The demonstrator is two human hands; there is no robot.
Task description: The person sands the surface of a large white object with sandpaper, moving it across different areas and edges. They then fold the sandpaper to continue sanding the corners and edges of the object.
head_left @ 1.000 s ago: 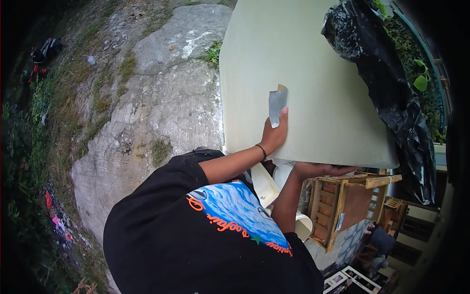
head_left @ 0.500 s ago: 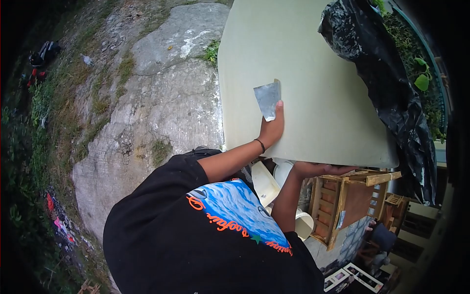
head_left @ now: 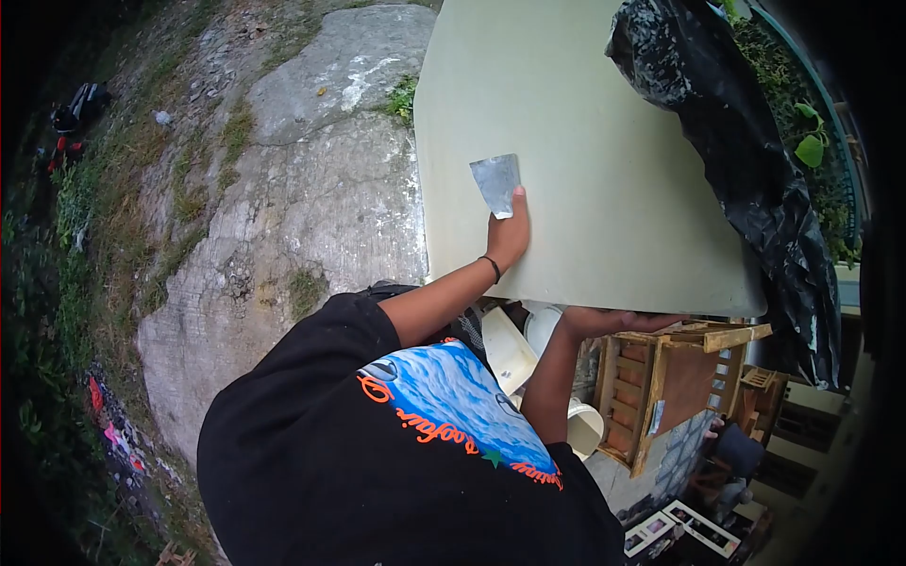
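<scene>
My left hand (head_left: 510,233) is closed around a putty knife (head_left: 496,184), its thumb along one side of the grey metal blade. The blade lies over a large, smooth, pale green-grey panel (head_left: 604,170). Of the knife, only the blade shows; its lower end is hidden in my grip. My right hand (head_left: 618,322) is at the panel's near edge, fingers stretched flat along it and pointing right. Part of those fingers is hidden by the panel.
Crumpled black plastic sheeting (head_left: 746,170) drapes along the panel's right side. Below are white containers (head_left: 510,349), a white bucket (head_left: 585,426) and a wooden cabinet (head_left: 684,387). Cracked concrete (head_left: 283,208) with weeds spreads left. Chairs and framed items stand lower right.
My left hand has moved the putty knife a little left across the panel, and the blade has turned slightly. My right hand stays at the panel's edge.
</scene>
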